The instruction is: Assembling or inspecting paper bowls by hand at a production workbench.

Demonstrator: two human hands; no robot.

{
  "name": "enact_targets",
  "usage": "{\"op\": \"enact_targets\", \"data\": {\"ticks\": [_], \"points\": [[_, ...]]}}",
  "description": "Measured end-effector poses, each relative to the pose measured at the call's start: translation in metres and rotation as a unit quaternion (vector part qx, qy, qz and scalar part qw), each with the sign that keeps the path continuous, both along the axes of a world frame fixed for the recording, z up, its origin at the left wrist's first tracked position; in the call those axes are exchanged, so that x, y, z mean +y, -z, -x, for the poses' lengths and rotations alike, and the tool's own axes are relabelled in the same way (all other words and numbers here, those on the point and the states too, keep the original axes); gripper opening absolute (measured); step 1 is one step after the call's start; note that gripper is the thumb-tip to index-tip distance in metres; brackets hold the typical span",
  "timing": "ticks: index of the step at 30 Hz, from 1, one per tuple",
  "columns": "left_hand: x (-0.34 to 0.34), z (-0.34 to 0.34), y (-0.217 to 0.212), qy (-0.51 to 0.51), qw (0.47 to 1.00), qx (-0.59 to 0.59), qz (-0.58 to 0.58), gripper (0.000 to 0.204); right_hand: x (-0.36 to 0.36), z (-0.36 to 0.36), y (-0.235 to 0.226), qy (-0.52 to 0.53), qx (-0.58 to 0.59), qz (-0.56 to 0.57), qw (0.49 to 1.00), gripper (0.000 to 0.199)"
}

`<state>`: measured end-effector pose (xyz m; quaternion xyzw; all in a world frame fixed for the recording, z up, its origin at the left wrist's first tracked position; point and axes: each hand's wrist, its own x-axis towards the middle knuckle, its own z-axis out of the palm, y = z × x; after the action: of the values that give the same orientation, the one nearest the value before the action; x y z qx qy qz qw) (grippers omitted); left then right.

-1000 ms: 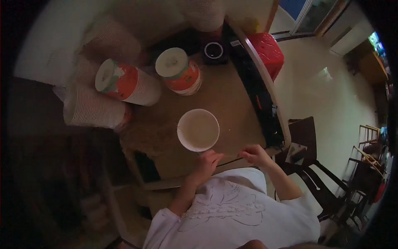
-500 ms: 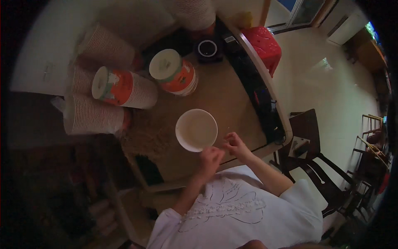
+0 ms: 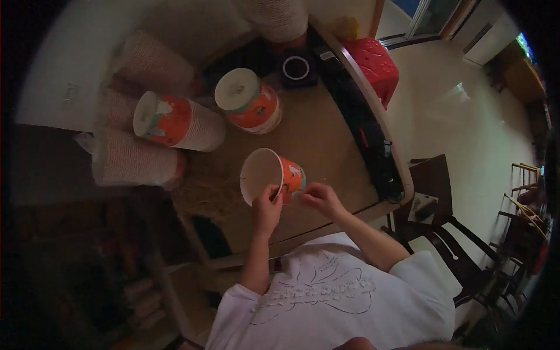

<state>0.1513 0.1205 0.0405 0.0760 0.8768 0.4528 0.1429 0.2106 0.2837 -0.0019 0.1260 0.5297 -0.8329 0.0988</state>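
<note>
A paper bucket [image 3: 294, 178], white inside with an orange and green printed outside, is tipped on its side above the table, its mouth turned to the left. My left hand [image 3: 268, 211] grips its rim, thumb and fingers on either side of the wall. At the bucket's base, my right hand [image 3: 324, 201] has its fingers pinched together. Whatever lies between those fingertips is too small to make out. Left of the bucket, a loose heap of thin brown strands [image 3: 204, 197] lies on the table.
The brown tabletop [image 3: 326, 140] carries one short stack of paper buckets [image 3: 252, 108] and a longer stack lying tilted [image 3: 181, 122]. More wrapped stacks [image 3: 137, 157] crowd the left side. A black device [image 3: 296, 69] sits at the back. Beyond the right edge are a red stool [image 3: 373, 64] and a dark chair [image 3: 431, 186].
The bucket stood mouth up; now it is tipped with its printed side turned right. My left hand has moved left and taken its rim. My right hand has shifted left to its base.
</note>
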Motion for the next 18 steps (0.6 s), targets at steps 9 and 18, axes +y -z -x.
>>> {"op": "enact_targets", "data": {"ticks": [9, 18], "points": [[0.006, 0.002, -0.012, -0.004, 0.999, -0.01, -0.038, 0.019, -0.005, 0.025, -0.009, -0.04, 0.056, -0.147, 0.987, 0.018], [0.011, -0.002, -0.012, 0.017, 0.998, -0.027, -0.054, 0.02, 0.001, 0.027, -0.002, -0.158, 0.024, -0.139, 0.977, 0.02]]}}
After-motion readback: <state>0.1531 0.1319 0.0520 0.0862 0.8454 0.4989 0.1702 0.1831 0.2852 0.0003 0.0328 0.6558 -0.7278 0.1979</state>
